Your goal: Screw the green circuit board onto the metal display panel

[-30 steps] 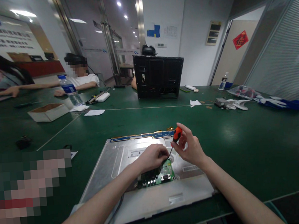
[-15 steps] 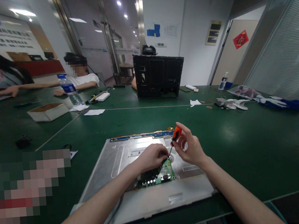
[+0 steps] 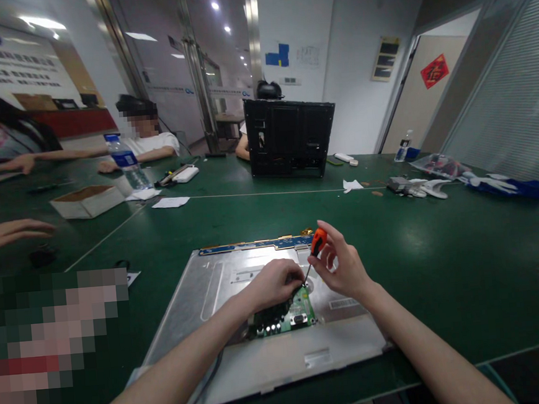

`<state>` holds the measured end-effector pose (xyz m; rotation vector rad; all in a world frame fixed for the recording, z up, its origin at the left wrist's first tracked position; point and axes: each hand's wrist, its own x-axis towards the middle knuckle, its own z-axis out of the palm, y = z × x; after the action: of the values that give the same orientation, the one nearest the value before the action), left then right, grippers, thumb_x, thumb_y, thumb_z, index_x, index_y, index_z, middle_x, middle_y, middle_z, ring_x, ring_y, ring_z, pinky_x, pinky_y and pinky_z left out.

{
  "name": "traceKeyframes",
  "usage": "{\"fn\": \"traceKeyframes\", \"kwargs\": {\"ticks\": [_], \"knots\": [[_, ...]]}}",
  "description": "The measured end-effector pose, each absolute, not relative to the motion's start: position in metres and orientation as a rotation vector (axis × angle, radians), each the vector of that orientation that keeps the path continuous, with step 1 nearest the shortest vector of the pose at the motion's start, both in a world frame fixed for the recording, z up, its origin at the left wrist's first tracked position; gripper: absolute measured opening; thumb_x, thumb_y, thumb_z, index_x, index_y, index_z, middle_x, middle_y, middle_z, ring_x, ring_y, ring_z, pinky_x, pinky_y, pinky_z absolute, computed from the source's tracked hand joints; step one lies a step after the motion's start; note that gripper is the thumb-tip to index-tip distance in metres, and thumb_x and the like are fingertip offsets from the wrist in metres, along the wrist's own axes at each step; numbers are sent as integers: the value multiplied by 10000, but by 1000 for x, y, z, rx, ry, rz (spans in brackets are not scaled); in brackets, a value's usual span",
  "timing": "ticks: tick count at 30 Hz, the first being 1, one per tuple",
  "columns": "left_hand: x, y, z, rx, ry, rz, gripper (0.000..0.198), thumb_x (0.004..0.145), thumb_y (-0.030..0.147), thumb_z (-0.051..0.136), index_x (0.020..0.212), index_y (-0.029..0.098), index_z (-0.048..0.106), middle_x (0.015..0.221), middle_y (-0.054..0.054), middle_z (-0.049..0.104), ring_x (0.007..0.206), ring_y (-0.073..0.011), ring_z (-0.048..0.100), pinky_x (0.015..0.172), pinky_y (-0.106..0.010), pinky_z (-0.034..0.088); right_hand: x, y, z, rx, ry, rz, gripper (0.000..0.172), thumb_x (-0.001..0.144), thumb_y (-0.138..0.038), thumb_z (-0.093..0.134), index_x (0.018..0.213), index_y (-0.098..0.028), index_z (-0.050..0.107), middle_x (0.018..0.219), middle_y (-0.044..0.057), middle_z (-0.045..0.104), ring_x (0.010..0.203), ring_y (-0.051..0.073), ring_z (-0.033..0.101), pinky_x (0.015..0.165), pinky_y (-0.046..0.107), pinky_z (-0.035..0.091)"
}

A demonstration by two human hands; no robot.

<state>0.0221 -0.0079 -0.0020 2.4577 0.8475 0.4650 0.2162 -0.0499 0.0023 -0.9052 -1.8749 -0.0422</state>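
My right hand (image 3: 344,267) grips a small screwdriver (image 3: 318,243) with an orange and black handle. The screwdriver leans, its thin shaft running down to the upper corner of a green circuit board (image 3: 301,311). Close beside the tip, my left hand (image 3: 278,282) has its fingers pinched together over the board; what lies between them is hidden. The board sits on the metal back of a flat display panel (image 3: 273,363) lying on the table. Along the panel's far edge runs a blue circuit strip (image 3: 254,247).
Across the green table (image 3: 442,263) stands a black monitor housing (image 3: 290,138). A water bottle (image 3: 126,162) and a shallow box (image 3: 87,202) are at the left, with a co-worker's hand (image 3: 13,234) nearer. Gloves (image 3: 424,188) and a blue tray (image 3: 530,188) lie at the right.
A co-worker's hand has come in from the left edge above a small black object. The black housing has shifted slightly right. My hands and the screwdriver have hardly moved.
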Motion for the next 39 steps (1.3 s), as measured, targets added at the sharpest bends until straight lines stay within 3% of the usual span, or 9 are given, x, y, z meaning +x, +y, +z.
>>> {"fn": "traceKeyframes", "kwargs": {"ticks": [9, 18, 30, 35, 39], "knots": [[22, -8, -3, 2463, 846, 475, 155, 793, 79, 611, 802, 163, 740, 761, -30, 728, 705, -168, 641, 683, -242, 466, 216, -52, 3, -901, -1870, -32, 695, 904, -187, 561, 1527, -245, 258, 745, -27, 646, 470, 105, 571, 438, 196, 469], [22, -8, -3, 2465, 852, 466, 154, 805, 106, 614, 824, 170, 752, 783, -36, 739, 720, -176, 650, 703, -252, 479, 215, -49, 2, -904, -1850, -91, 662, 910, -237, 620, 1496, -271, 313, 647, -79, 587, 406, 88, 507, 411, 187, 428], [22, -7, -4, 2449, 855, 471, 155, 796, 90, 609, 820, 161, 745, 744, -26, 719, 670, -157, 627, 659, -233, 467, 216, -51, 4, -888, -1861, -46, 686, 906, -183, 570, 1522, -253, 275, 760, -23, 658, 468, 101, 574, 430, 187, 470], [22, -8, -3, 2454, 856, 473, 152, 796, 94, 612, 820, 166, 743, 750, -23, 717, 669, -153, 622, 657, -232, 465, 216, -50, 2, -917, -1844, -101, 650, 911, -244, 623, 1491, -248, 331, 606, -92, 564, 406, 90, 514, 427, 182, 432], [22, -9, -2, 2452, 854, 473, 147, 802, 95, 611, 810, 163, 741, 740, -25, 713, 657, -154, 615, 648, -234, 461, 216, -50, 2, -921, -1858, -99, 642, 915, -258, 620, 1489, -252, 333, 596, -95, 550, 411, 93, 511, 430, 186, 428]]}}
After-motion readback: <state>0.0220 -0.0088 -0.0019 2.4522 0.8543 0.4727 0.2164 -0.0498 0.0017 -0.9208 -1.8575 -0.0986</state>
